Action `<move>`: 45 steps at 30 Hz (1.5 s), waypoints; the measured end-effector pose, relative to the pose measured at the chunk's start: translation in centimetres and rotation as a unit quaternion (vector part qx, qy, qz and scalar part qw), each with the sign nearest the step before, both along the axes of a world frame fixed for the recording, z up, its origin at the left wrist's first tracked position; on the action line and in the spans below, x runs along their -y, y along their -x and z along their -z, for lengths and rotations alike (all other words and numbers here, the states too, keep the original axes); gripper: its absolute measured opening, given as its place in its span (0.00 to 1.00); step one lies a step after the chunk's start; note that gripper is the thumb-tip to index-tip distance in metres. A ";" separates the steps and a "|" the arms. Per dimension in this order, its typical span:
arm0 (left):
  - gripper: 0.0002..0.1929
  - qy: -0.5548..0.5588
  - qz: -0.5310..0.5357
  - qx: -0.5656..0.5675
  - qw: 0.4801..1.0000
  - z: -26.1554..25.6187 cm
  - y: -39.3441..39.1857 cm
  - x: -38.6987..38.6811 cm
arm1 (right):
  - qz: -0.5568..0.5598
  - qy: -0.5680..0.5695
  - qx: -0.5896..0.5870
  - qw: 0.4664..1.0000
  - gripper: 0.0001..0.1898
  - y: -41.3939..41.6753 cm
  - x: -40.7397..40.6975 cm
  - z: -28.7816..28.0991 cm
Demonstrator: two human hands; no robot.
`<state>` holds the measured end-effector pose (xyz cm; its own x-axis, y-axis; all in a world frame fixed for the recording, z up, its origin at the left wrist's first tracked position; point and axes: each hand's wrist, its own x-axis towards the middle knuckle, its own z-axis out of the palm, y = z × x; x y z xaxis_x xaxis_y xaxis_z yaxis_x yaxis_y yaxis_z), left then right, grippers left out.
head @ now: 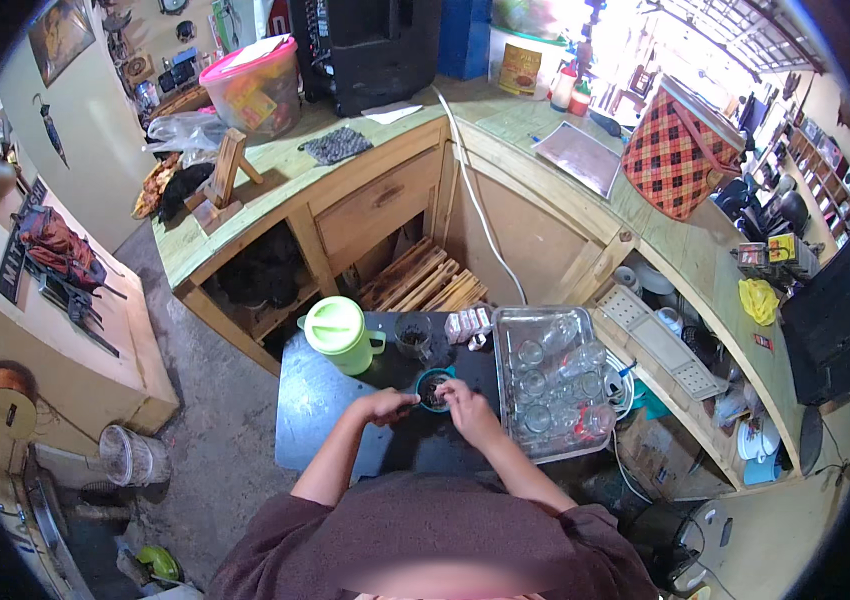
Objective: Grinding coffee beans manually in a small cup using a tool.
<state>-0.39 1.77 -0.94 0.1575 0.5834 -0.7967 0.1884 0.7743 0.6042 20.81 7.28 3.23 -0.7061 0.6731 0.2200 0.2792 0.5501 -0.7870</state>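
A small teal-rimmed strainer (436, 370) with dark bits inside sits over the dark table (327, 431) in front of me. My left hand (389, 407) is closed around its handle on the left side. The fingers of my right hand (466, 409) are pinched together over the strainer's right part; whether something thin is between them cannot be made out. Just beyond stands a clear glass mug (414, 341) with dark contents. A light green lidded pitcher (341, 341) is at its left, and several small packs (468, 324) lie to its right.
At the right, a metal tray (504, 442) holds several clear glasses (534, 382). A wooden counter (282, 187) wraps around beyond the table, with wood slats (425, 277) stacked beneath. A white cable (481, 202) hangs down its front. A plaid cooler bag (676, 150) stands on the counter.
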 end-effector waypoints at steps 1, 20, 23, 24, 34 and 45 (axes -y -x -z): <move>0.25 0.006 -0.001 -0.010 1.000 0.0 0.0 0.0 | 0.021 0.007 -0.019 1.000 0.09 -0.1 -0.1 -0.8; 0.25 -0.034 -0.023 -0.019 0.999 -0.5 -0.7 0.5 | 0.153 0.028 -0.023 0.988 0.11 1.2 -0.2 -0.2; 0.26 -0.018 -0.015 -0.016 1.000 0.4 -0.3 0.5 | 0.206 0.127 -0.081 0.967 0.09 1.1 -0.2 0.7; 0.26 -0.019 -0.014 -0.016 1.000 0.5 -0.4 0.5 | 0.217 0.229 -0.156 0.936 0.07 1.2 -0.1 0.8; 0.25 0.002 -0.021 -0.004 1.000 1.6 -0.2 0.4 | 0.241 0.295 -0.325 0.866 0.05 1.1 -0.5 1.9; 0.26 -0.006 -0.020 -0.006 1.000 1.0 -0.4 0.4 | 0.159 0.076 -0.107 0.978 0.05 0.9 0.9 0.3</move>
<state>0.00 1.41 -1.93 0.1238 0.5986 -0.7915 0.1641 0.7743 0.6112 19.93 6.37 2.93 -0.4039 0.8880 0.2199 0.2377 0.3340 -0.9121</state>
